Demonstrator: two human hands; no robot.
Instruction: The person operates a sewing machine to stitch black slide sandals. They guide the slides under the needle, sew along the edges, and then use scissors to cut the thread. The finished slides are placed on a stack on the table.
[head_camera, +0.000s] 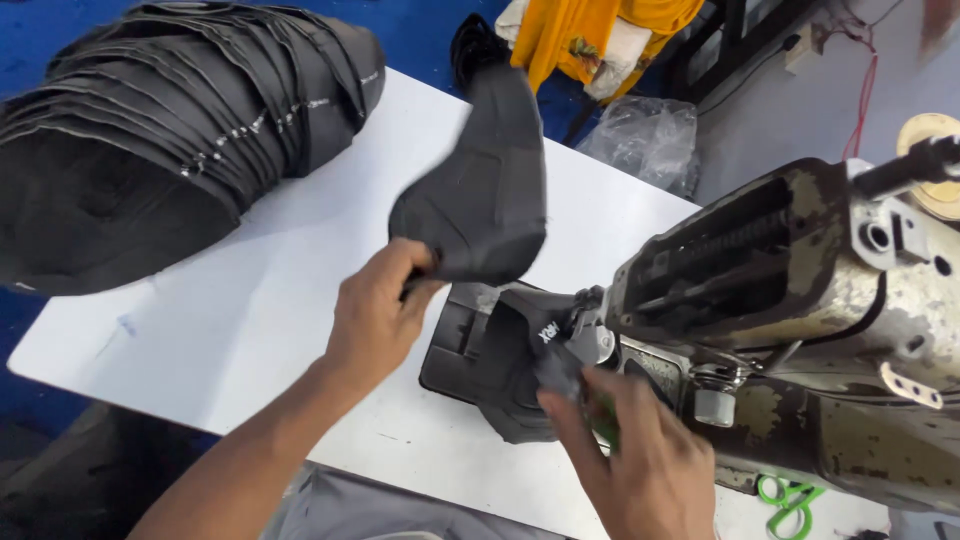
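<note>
Black fabric piece lifts at twelve o'clock, pinched by the left hand; the right hand presses another dark piece at the sewing machine, fingers seemingly closed. Best keep edges aligned over the white desk.

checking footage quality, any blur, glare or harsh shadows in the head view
Head view: even, bright light, soft shadows only under the raised black fabric piece and the left hand; mild sheen on the white table, no real glare; the right hand is slightly motion-blurred; the sewing machine looks stretched by the wide lens; the black stack is sharp.
</note>
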